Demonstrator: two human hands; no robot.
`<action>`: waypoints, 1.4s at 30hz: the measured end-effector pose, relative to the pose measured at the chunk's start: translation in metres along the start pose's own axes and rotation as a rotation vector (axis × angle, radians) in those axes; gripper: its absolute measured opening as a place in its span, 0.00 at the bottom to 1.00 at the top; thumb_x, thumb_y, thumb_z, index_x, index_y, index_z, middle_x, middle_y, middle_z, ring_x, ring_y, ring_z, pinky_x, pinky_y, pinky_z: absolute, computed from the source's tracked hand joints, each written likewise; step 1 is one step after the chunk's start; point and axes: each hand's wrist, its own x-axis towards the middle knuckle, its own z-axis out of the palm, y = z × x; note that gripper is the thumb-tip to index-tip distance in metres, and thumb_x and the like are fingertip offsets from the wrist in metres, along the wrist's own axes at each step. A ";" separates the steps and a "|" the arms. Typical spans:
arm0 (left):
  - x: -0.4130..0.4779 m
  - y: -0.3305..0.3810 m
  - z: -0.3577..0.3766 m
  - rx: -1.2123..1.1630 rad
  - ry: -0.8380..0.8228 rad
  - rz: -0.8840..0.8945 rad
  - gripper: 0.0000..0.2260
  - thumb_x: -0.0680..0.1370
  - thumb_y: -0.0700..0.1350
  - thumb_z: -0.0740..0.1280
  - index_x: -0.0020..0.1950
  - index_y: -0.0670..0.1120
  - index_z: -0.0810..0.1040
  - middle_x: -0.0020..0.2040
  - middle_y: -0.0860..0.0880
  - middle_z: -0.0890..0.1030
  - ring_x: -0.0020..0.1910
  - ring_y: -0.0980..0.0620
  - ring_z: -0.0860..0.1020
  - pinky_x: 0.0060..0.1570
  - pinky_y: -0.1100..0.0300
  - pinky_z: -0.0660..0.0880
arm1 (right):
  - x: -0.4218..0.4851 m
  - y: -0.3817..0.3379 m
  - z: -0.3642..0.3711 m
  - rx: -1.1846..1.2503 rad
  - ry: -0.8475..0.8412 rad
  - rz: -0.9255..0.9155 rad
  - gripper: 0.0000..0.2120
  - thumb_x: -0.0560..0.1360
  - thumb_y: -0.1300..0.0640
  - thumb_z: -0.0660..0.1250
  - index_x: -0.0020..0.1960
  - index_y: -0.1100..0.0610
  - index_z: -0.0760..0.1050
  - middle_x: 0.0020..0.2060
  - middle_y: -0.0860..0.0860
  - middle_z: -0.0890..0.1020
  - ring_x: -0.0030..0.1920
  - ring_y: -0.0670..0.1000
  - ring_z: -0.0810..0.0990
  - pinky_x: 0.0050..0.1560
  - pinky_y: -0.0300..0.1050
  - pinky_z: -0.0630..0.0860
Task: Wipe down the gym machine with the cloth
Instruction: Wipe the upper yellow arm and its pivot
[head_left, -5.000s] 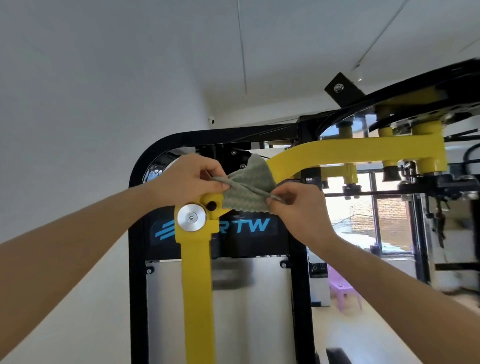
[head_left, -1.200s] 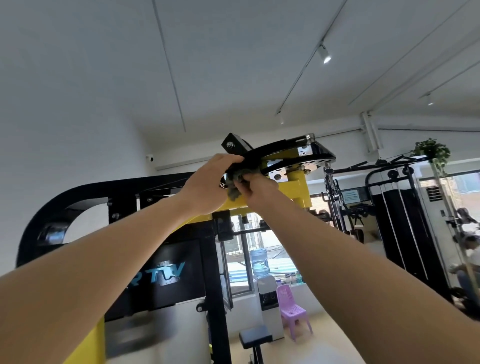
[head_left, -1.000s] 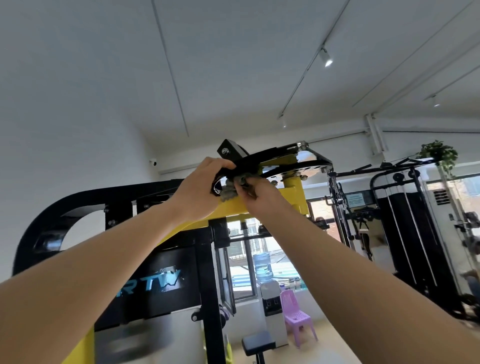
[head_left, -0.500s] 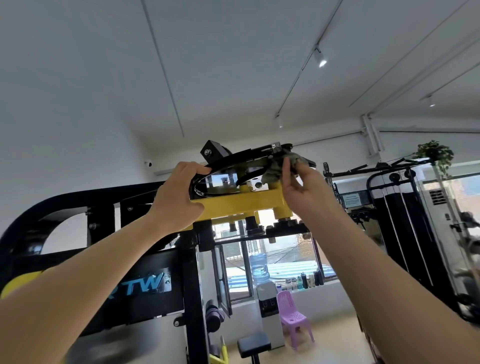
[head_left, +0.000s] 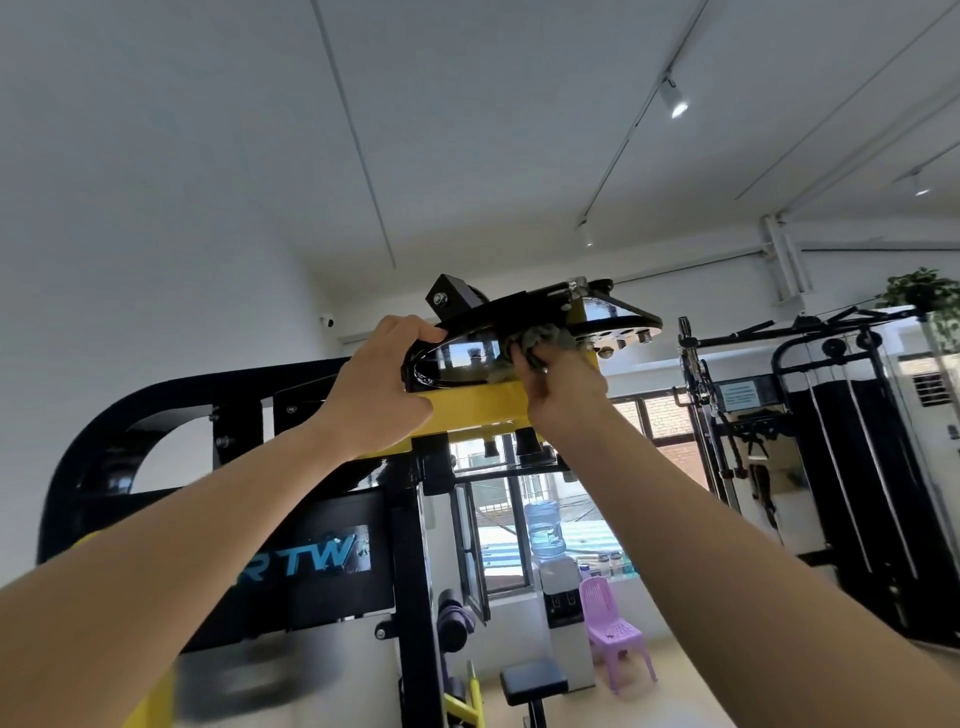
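The gym machine has a black frame (head_left: 410, 530) and a yellow arm (head_left: 470, 408) under a black oval pulley housing (head_left: 524, 317) at its top. My left hand (head_left: 374, 387) grips the left rim of that housing, fingers curled over its edge. My right hand (head_left: 561, 387) holds a bunched grey-green cloth (head_left: 537, 338) and presses it against the chrome underside of the housing, just above the yellow arm. Most of the cloth is hidden by my fingers.
A black stool (head_left: 535, 683) stands under the machine, with a purple plastic chair (head_left: 615, 631) and a water dispenser (head_left: 553, 577) near the window. Another black cable machine (head_left: 831, 467) stands at the right. The white wall is close on the left.
My right hand has slid the cloth back to the left, from the housing's right end to its middle. My left hand still grips the left rim.
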 end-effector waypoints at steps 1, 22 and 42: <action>0.000 0.001 -0.001 -0.003 -0.009 -0.004 0.34 0.66 0.29 0.68 0.64 0.59 0.70 0.66 0.57 0.71 0.67 0.50 0.74 0.68 0.50 0.71 | 0.005 0.007 -0.003 -0.021 0.011 -0.029 0.18 0.79 0.71 0.64 0.68 0.65 0.73 0.58 0.56 0.80 0.32 0.40 0.83 0.35 0.32 0.79; -0.002 0.000 0.014 0.000 0.112 -0.033 0.36 0.66 0.28 0.68 0.64 0.61 0.69 0.66 0.56 0.71 0.66 0.56 0.71 0.68 0.48 0.72 | 0.009 0.010 -0.023 -0.201 0.076 -0.216 0.16 0.72 0.63 0.77 0.58 0.63 0.80 0.50 0.59 0.86 0.48 0.58 0.86 0.40 0.44 0.80; -0.004 0.007 0.005 0.003 0.029 -0.066 0.40 0.64 0.32 0.68 0.56 0.77 0.66 0.68 0.59 0.70 0.68 0.51 0.71 0.68 0.46 0.72 | 0.038 0.032 -0.019 -0.528 0.312 -0.526 0.17 0.68 0.72 0.77 0.51 0.58 0.79 0.43 0.47 0.83 0.44 0.47 0.83 0.43 0.37 0.83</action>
